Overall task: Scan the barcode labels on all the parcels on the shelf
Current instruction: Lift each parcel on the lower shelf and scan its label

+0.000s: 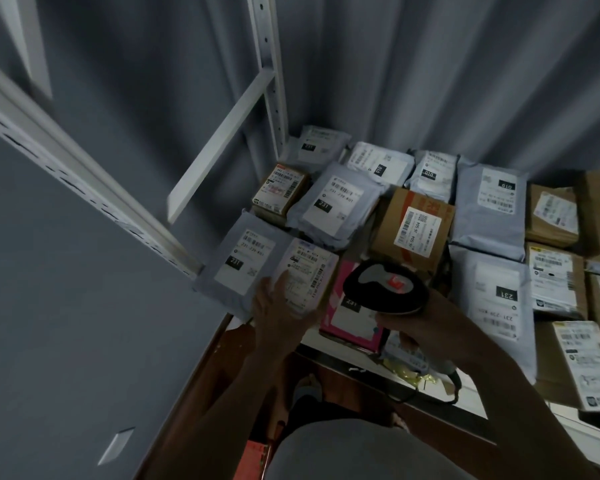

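Note:
Several parcels with barcode labels lie flat on the shelf [329,355]. My left hand [281,313] grips the near edge of a small white-labelled box [309,275] at the shelf's front left, thumb on its label. My right hand [426,337] holds a black barcode scanner [385,289] by its handle; the scanner head hangs above a pink parcel [347,323] beside that box. A grey bag marked 231 [243,261] lies left of the box. A brown carton with a white label [413,230] sits just beyond the scanner.
White metal shelf uprights [267,74] and a diagonal brace [222,133] stand at the left. Grey curtain-like wall behind. More grey bags [489,206] and brown boxes [555,216] fill the right side. The scanner's cable [430,396] hangs over the shelf's front edge.

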